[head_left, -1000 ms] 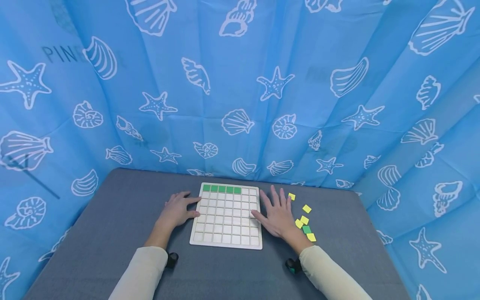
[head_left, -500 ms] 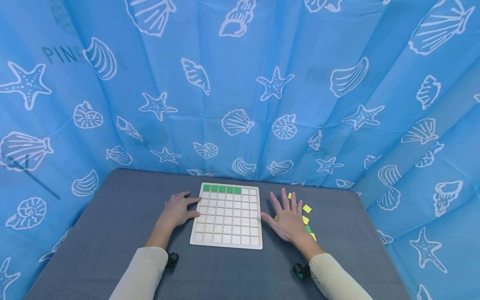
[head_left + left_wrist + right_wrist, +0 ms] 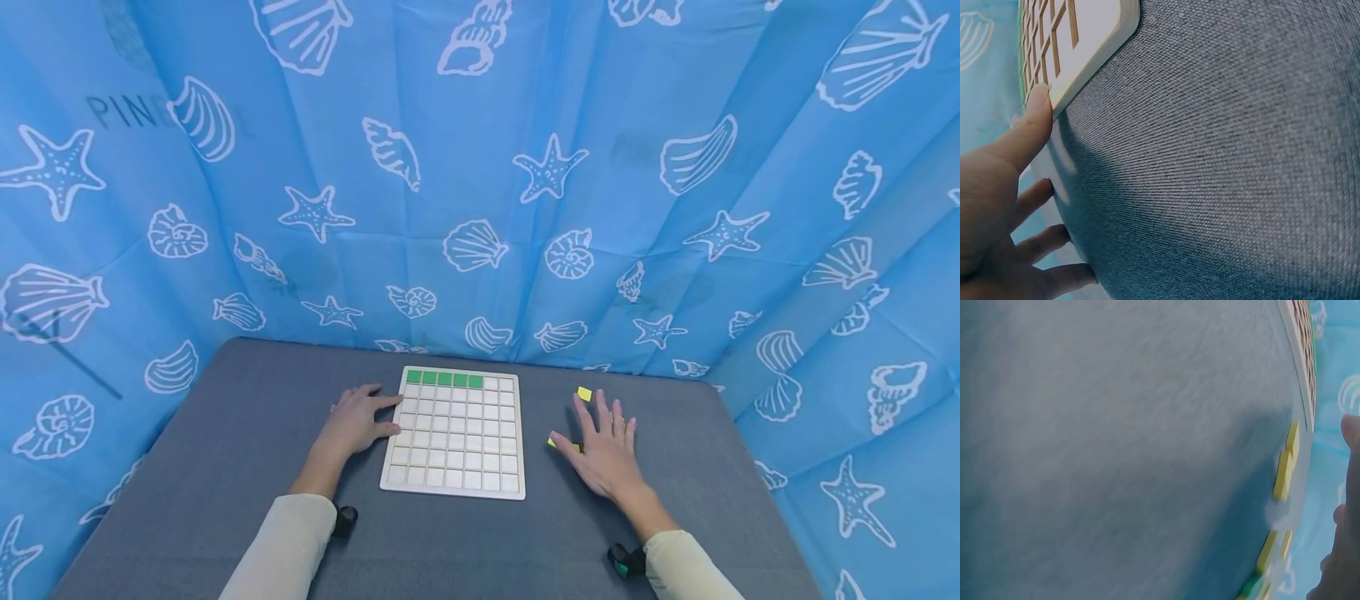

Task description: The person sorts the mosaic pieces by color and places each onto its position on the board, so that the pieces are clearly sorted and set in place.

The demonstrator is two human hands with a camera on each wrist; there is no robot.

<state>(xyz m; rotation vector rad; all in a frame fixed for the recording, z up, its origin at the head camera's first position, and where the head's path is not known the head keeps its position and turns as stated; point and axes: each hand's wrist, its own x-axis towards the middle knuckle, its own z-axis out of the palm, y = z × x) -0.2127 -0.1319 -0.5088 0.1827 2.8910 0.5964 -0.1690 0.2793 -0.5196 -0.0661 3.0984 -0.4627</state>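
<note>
A pale wooden grid board (image 3: 453, 442) lies on the table, several green tiles (image 3: 444, 379) filling part of its far row. My left hand (image 3: 358, 421) is at the board's left edge, thumb and index finger touching it. In the left wrist view, the thumb (image 3: 1036, 115) rests on the rim and the other fingers are spread below it. My right hand (image 3: 607, 454) is to the right of the board, over loose tiles, fingers spread and nothing held. A yellow tile (image 3: 584, 393) shows beyond its fingertips; other yellow tiles (image 3: 1286, 464) and a green tile (image 3: 1250, 586) appear under it in the right wrist view.
A grey cloth-covered table (image 3: 225, 492) carries everything. Behind it and at both sides hangs a blue curtain (image 3: 480, 200) with white shells and starfish. Black wrist straps (image 3: 343, 522) sit at both cuffs.
My right hand has moved right and nearer, from the board's right edge to over the loose tiles, hiding most of them; yellow tiles now show by its thumb. The left hand and board stay put.
</note>
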